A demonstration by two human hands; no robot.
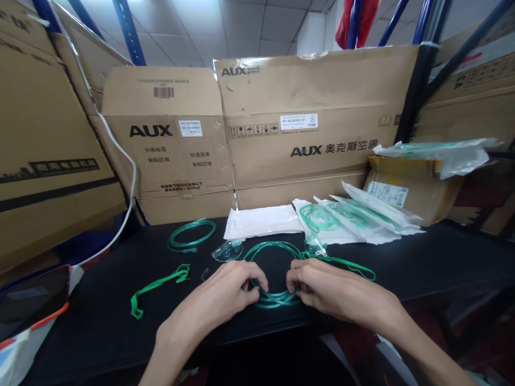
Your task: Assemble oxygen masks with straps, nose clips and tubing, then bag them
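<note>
On the near middle of the black table (108, 284), coiled green tubing (277, 304) between left hand (233, 281) and right hand (324, 281). Narrow on both hands, fingers curled at opposite sides of the coil, apparently holding strands; cannot tell how firmly, fingertips partly hidden. Main risk: springing open on uneven release, given springy-looking loops and no tie visible round them. Crossed strands at the near side, so could kink or tangle under a hard pull. Watch the green strap (338, 260) by the right hand, laid off to the right: could snag on fingers and drag along. Same for the clear plastic piece (316, 245) just beyond that hand: could get hooked or crushed by a careless sweep. Far side of the left hand, a clear mask (227, 251), close enough to get knocked by the knuckles. Would also flag a mix-up with the separate green coil (189, 250) farther left, similar in colour. Working close to the table's near edge too, so could slip off if dropped.
</note>
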